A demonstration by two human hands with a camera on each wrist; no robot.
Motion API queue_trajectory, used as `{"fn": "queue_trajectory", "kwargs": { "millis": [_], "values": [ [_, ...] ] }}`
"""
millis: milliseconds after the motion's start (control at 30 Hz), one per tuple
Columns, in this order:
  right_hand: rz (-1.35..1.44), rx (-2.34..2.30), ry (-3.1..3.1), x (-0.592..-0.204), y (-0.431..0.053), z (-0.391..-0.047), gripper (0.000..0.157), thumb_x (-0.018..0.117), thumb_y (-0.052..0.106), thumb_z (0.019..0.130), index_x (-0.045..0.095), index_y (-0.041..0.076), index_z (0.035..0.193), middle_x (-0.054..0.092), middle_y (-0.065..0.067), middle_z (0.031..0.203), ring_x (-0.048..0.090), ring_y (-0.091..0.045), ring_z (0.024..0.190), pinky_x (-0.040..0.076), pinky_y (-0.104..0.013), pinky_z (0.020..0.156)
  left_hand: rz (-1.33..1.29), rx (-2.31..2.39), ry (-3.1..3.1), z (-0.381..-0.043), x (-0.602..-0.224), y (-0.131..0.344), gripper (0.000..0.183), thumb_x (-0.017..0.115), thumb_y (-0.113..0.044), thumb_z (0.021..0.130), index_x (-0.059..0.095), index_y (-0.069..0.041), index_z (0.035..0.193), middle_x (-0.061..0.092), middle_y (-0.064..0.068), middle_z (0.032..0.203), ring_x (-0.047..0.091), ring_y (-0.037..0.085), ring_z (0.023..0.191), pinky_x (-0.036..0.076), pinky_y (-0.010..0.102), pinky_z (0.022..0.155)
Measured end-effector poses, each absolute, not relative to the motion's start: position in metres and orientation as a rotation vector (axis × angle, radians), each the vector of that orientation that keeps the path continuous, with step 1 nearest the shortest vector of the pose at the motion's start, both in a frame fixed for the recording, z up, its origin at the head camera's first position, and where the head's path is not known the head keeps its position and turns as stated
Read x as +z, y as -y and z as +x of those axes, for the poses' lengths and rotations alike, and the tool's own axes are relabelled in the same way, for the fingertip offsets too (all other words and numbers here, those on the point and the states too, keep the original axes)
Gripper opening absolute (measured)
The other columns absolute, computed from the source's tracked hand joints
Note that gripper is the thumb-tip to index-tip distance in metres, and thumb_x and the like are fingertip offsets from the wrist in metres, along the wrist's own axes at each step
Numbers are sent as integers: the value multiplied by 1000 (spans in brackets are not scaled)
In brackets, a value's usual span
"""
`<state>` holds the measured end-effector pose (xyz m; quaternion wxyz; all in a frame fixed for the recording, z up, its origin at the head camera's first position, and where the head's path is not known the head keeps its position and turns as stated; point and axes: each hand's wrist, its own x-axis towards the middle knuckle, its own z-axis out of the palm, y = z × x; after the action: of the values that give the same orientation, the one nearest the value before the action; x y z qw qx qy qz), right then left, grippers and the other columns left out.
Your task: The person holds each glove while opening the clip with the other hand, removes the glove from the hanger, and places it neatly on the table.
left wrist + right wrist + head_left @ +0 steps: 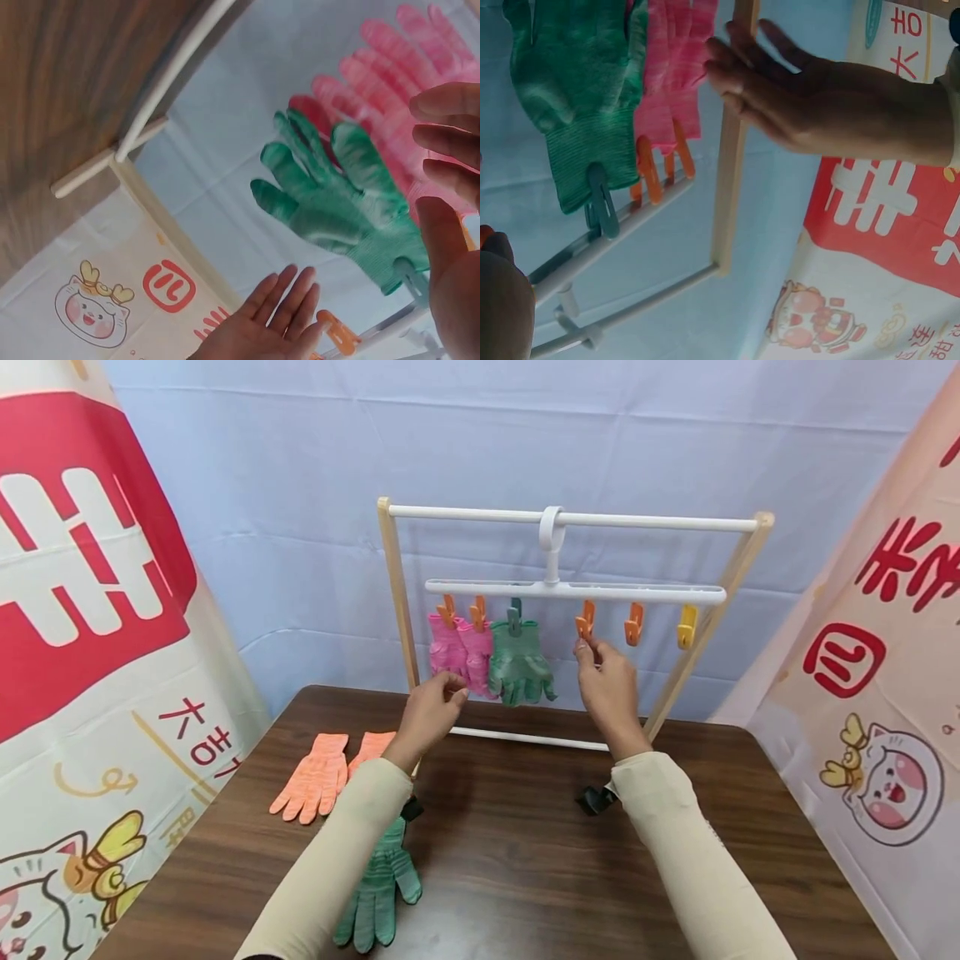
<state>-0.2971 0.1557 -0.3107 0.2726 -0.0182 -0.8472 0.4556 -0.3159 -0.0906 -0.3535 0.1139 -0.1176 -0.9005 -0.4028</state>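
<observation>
My right hand is raised to an orange clothespin on the white hanger, pinching its lower end between thumb and fingertips. My left hand holds nothing; its fingers are loosely bent in front of the pink gloves. Two orange clothespins clip those gloves by their cuffs. Beside them, a green glove hangs fingers down from a green clothespin. On the table lie orange gloves and another green glove, both partly covered by my left forearm.
The hanger hooks over the top bar of a stand with wooden posts. To the right hang another orange clothespin and a yellow one. The stand's lower bar runs low across the brown table.
</observation>
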Motion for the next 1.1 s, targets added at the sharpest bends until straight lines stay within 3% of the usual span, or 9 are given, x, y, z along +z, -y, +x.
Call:
{"fn": "queue_trajectory", "kwargs": {
  "millis": [167,500,867,1100],
  "values": [
    [-39,1220,2299,-313,-153,-299,38,47,38,94,65,8,108,64,-12,104,57,-25,99,44,-41,79,-345,-1209,2594,-323,-344,78,22,57,-25,90,61,-12,108,61,-3,94,57,15,84,45,35,75],
    [13,1200,2365,-317,-142,-303,57,39,53,92,61,7,116,62,-12,110,56,-24,104,43,-43,85,-346,-1280,2562,-336,-334,63,20,57,-25,90,61,-12,106,61,-3,94,56,13,83,46,32,72],
    [88,1214,2396,-309,-132,-306,50,41,49,93,58,13,122,60,-7,116,55,-22,106,44,-41,85,-369,-1238,2562,-342,-329,54,20,57,-24,90,60,-13,107,62,-3,95,57,13,86,46,32,75],
    [138,1211,2388,-302,-119,-311,47,49,40,93,53,8,127,59,-7,119,53,-23,110,44,-42,88,-370,-1225,2519,-346,-325,45,18,59,-22,89,60,-12,103,62,-2,92,57,14,83,46,31,75]
  ]
}}
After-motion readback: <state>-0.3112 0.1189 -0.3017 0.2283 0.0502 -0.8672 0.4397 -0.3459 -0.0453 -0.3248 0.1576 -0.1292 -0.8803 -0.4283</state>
